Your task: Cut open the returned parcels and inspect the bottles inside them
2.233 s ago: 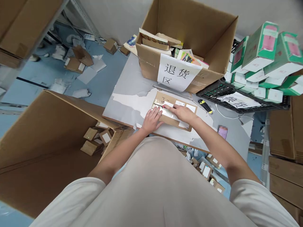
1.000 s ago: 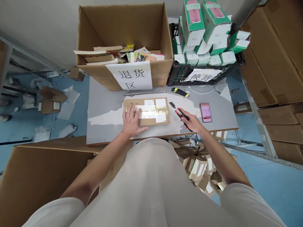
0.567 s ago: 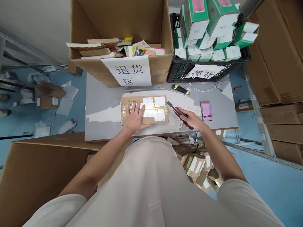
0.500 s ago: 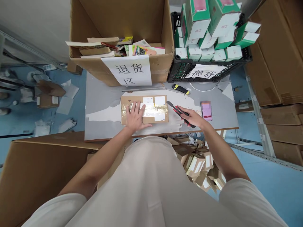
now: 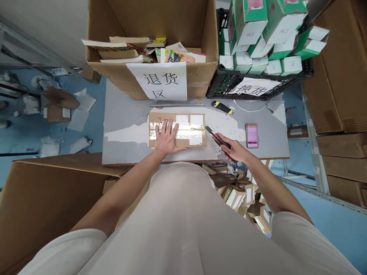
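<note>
A taped cardboard box point(image 5: 196, 133) with white labels lies flat on the table, its clear tape running lengthwise and shining in the light. My left hand point(image 5: 167, 138) rests on the left part of its top, fingers spread. In my right hand point(image 5: 235, 148) is a dark box cutter point(image 5: 215, 136), gripped by the handle. Its tip points up and left, close to the box's right end; whether it touches the cardboard I cannot tell. To the right of that hand a phone point(image 5: 252, 136) lies on the table, its screen lit.
Behind the parcel stands a large carton point(image 5: 197, 80) holding books, and a black crate point(image 5: 219, 86) of green-and-white boxes. A yellow-black cutter point(image 5: 222, 107) and a white cable point(image 5: 252, 110) lie before them. Small cartons point(image 5: 249, 194) are heaped below the table; a big box point(image 5: 57, 191) stands at left.
The view has shifted slightly. Both hands keep their places: the left one on the box, the right one holding the cutter near its right end.
</note>
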Action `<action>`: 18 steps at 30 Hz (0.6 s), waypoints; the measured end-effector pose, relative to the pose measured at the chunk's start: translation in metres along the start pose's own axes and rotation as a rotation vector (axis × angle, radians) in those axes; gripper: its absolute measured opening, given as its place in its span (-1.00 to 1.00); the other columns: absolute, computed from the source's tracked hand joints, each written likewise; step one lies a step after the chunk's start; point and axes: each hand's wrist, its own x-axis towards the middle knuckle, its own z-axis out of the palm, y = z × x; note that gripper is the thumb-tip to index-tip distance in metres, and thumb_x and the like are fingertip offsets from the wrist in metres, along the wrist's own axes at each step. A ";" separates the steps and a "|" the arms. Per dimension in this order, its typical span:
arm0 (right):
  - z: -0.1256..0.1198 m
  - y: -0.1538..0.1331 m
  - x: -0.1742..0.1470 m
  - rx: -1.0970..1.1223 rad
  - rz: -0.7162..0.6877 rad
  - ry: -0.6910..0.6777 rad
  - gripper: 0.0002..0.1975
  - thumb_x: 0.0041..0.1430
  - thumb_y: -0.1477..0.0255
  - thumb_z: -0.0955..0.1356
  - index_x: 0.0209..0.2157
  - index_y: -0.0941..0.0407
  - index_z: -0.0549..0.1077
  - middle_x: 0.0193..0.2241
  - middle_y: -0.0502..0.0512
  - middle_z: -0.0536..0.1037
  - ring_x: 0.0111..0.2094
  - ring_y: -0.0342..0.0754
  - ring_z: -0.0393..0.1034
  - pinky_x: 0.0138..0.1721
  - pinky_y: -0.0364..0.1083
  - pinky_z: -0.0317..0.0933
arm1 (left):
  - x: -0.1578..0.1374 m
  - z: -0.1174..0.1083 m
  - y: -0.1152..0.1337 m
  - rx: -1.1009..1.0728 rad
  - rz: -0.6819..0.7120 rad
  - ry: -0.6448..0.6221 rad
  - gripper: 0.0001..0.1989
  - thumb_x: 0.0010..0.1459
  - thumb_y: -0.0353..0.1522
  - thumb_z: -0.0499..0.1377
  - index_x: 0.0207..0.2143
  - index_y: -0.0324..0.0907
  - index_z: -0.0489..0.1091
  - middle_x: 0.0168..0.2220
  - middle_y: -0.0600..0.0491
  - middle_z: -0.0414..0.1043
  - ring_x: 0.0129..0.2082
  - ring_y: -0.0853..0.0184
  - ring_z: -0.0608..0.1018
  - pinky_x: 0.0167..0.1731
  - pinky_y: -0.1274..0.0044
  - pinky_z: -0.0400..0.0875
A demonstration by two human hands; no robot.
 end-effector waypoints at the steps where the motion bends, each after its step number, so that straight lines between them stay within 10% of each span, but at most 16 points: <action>1: 0.005 0.005 -0.003 0.051 0.005 -0.009 -0.34 0.26 0.38 0.25 0.34 -0.08 -0.01 -0.54 -0.10 0.34 -0.64 -0.23 0.25 -0.68 -0.22 0.26 | 0.001 0.000 0.000 0.008 0.001 -0.010 0.14 -0.16 0.27 0.11 0.33 -0.24 -0.01 0.36 -0.31 -0.15 0.34 -0.22 -0.10 0.21 -0.01 -0.40; 11: 0.055 0.052 -0.038 0.276 -0.076 0.105 -0.31 0.21 0.20 0.31 0.33 -0.02 0.07 -0.50 -0.06 0.40 -0.59 -0.21 0.27 -0.61 -0.19 0.27 | 0.003 -0.006 0.005 0.078 -0.047 -0.071 0.15 -0.09 0.26 0.06 0.36 -0.25 -0.14 0.38 -0.28 -0.23 0.35 -0.20 -0.15 0.21 -0.01 -0.38; 18: 0.043 0.034 -0.014 0.225 -0.107 0.295 -0.28 0.19 0.21 0.29 0.34 -0.01 0.02 -0.45 -0.03 0.42 -0.61 -0.21 0.25 -0.65 -0.18 0.28 | -0.003 -0.011 0.005 0.061 -0.011 -0.036 0.16 -0.12 0.25 0.10 0.35 -0.28 -0.10 0.38 -0.29 -0.22 0.35 -0.19 -0.13 0.21 -0.05 -0.37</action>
